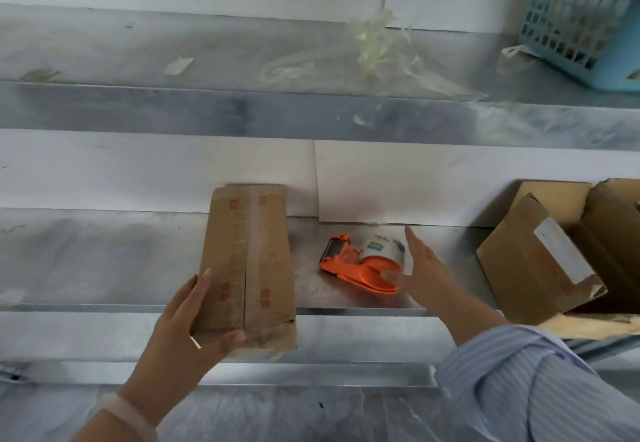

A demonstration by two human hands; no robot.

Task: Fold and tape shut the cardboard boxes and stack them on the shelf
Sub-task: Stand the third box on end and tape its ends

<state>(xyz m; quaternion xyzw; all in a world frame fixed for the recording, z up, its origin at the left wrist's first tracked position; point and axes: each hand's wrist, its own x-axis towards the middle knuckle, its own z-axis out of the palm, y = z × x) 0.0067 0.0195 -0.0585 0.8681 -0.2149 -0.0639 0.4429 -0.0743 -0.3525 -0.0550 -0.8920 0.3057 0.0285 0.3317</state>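
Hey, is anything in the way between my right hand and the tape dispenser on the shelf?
Nothing visible. The right hand is open, right beside the tape dispenser, with no object between them. The left hand holds the box farther left.

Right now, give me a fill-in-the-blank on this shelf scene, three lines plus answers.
The cardboard box held by the left hand lies to the ____ of the tape dispenser. The right hand, holding nothing, reaches toward the dispenser, whose frame is ____. The basket on the upper shelf is ____.
Missing: left, orange, blue.
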